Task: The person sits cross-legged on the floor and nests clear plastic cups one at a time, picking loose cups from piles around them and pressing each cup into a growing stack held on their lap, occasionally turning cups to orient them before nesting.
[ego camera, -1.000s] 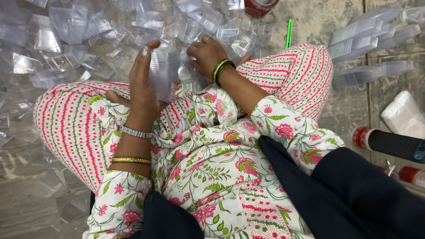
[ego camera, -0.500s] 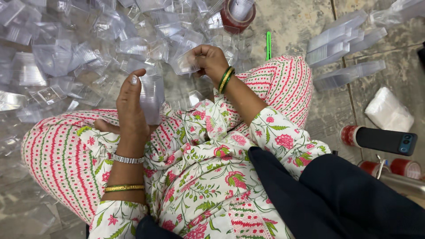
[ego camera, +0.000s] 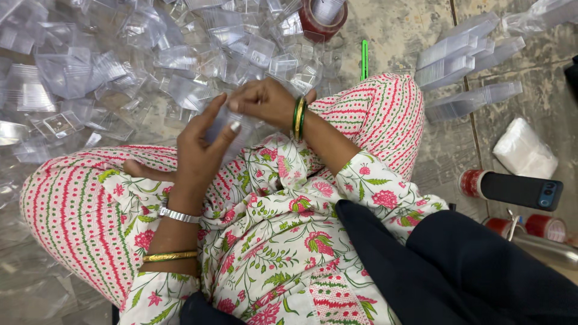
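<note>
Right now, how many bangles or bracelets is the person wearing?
3: a silver bracelet and a gold bangle on the left wrist, and a green-and-gold bangle on the right wrist. Sleeves may hide more.

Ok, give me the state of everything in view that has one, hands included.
left hand: closed around a stack of clear plastic containers, upright
right hand: fingers on the stack's top
loose clear containers: scattered across the floor
nested container stacks: lying on their sides
tape roll: lying flat
green pen: lying on the floor
</note>
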Available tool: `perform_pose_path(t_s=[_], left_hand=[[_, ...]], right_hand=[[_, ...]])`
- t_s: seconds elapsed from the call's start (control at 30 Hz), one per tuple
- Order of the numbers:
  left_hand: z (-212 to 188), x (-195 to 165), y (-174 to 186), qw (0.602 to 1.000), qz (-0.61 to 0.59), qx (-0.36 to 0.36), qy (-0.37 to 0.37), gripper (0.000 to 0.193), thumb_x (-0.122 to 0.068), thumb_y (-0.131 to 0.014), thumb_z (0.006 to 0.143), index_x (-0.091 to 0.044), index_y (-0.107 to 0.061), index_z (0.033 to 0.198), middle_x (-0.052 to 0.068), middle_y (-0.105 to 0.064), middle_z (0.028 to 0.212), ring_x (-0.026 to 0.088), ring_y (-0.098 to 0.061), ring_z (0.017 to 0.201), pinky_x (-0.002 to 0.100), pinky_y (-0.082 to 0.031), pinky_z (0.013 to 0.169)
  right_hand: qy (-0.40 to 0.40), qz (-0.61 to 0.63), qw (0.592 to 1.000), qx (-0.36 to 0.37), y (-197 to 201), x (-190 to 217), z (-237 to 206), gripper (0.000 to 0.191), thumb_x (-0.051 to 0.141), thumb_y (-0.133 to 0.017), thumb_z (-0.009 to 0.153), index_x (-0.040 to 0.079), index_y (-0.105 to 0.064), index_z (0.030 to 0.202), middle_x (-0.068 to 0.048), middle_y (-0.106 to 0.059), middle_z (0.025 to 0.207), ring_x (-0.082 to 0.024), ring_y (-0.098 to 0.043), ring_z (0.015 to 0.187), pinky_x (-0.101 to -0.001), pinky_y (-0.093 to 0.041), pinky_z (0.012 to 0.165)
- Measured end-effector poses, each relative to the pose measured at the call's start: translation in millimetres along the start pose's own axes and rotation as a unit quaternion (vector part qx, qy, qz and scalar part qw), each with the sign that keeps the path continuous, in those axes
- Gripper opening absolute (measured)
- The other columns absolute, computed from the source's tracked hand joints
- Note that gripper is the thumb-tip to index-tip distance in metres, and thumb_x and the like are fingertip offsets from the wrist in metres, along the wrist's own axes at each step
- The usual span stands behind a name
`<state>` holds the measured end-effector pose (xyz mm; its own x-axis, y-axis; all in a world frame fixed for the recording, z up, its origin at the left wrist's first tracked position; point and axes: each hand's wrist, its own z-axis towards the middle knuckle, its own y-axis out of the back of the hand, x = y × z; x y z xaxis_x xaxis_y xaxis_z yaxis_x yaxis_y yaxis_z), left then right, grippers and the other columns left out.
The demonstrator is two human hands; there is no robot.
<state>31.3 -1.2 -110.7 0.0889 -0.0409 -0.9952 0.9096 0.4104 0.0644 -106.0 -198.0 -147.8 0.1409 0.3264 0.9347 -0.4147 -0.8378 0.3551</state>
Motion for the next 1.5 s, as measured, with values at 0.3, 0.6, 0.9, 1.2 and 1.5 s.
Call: perform_pose_path(t_s=[0.3,0.6,0.9,1.2,1.5], left_hand=[[6,18,8,0.969,-0.215,-0.117,0.043,0.041,-0.019,-0.061,0.111,-0.008,-0.052,0.150,0.005,-0.062,0.137,0.008,-0.058,0.115,0.025,-0.049,0.100],[5,19,10,0.955,-0.225,-0.184,0.054,0.028,-0.024,-0.056,0.114,-0.013,-0.055,0.140,0.000,-0.056,0.132,0.009,-0.052,0.115,0.027,-0.047,0.103],[5,17,11,0.960,-0.222,-0.162,0.048,0.028,-0.024,-0.058,0.113,-0.013,-0.052,0.139,0.000,-0.057,0.129,0.008,-0.053,0.111,0.025,-0.048,0.099],[5,14,7,0.970,-0.196,-0.113,0.089,0.031,-0.024,-0.060,0.109,-0.011,-0.053,0.136,-0.002,-0.062,0.102,0.003,-0.053,0.083,0.020,-0.045,0.071],[1,8,3,0.993,-0.092,-0.044,0.067,0.036,-0.022,-0.066,0.107,-0.007,-0.055,0.139,-0.007,-0.049,0.081,0.001,-0.040,0.071,0.020,-0.029,0.062]], right_hand=[[-0.063,-0.321,0.930,-0.165,33,-12,9,0.035,0.005,-0.071,0.070,0.014,-0.078,0.104,-0.016,-0.064,0.116,-0.034,-0.064,0.105,-0.0450,-0.055,0.092],[0.040,-0.465,0.870,-0.162,-5,12,9,0.034,0.031,-0.079,0.081,0.014,-0.072,0.110,-0.010,-0.069,0.112,-0.031,-0.056,0.111,-0.0535,-0.038,0.095],[-0.056,-0.382,0.910,-0.152,-4,-8,19,0.043,0.015,-0.078,0.086,0.018,-0.064,0.127,-0.004,-0.076,0.087,-0.030,-0.066,0.093,-0.0467,-0.051,0.089],[-0.184,0.221,0.941,-0.176,28,-13,4,0.007,-0.002,-0.076,0.093,-0.002,-0.072,0.098,-0.001,-0.069,0.084,-0.010,-0.058,0.068,-0.0254,-0.049,0.059],[-0.192,0.387,0.882,-0.188,36,-3,2,0.023,-0.017,-0.063,0.080,-0.004,-0.068,0.099,-0.010,-0.074,0.090,-0.019,-0.075,0.073,-0.0368,-0.067,0.067]])
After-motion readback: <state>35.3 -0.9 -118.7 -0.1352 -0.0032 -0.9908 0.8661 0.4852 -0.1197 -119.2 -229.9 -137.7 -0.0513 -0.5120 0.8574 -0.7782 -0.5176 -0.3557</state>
